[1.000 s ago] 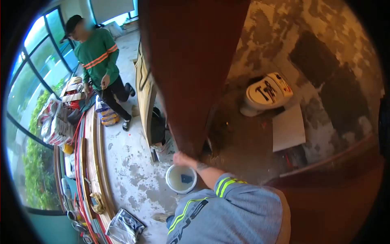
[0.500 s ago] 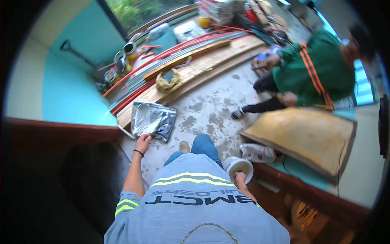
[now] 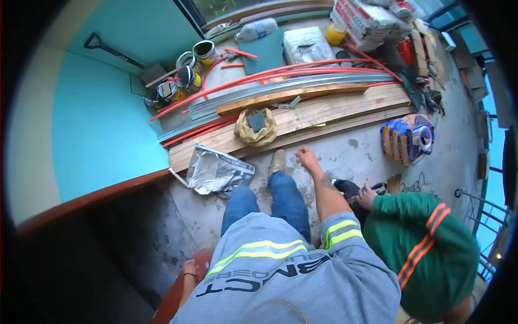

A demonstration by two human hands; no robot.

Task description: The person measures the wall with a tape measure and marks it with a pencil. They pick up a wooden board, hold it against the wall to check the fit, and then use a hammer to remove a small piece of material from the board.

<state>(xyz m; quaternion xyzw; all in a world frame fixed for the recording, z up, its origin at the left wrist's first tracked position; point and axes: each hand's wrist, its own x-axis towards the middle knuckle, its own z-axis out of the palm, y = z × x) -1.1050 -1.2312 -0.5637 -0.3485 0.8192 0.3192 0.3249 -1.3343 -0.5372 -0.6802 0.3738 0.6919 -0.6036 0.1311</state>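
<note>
My left hand (image 3: 189,267) hangs low beside my hip, next to a reddish-brown ledge (image 3: 202,260). Its fingers are too small and hidden to read. In front of me my right hand (image 3: 306,156) reaches over the concrete floor, its fingers loosely apart with nothing visible in them. A crumpled silver foil bag (image 3: 218,171) lies on the floor ahead and to the left, touching the wooden boards (image 3: 318,116). On those boards sits an open tan bag (image 3: 249,133) with a dark grey block (image 3: 257,122) in it.
At my right a co-worker in a green top (image 3: 426,254) bends close to my arm. Beyond stands a blue and orange package (image 3: 407,139). Red pipes (image 3: 291,72), paint buckets (image 3: 205,51) and a shovel (image 3: 113,49) are along the wall. A dark opening (image 3: 108,237) lies left.
My left hand has let go of the foil bag and drawn back to my side. The white bucket in my right hand is out of view; that hand has moved forward. The co-worker came closer.
</note>
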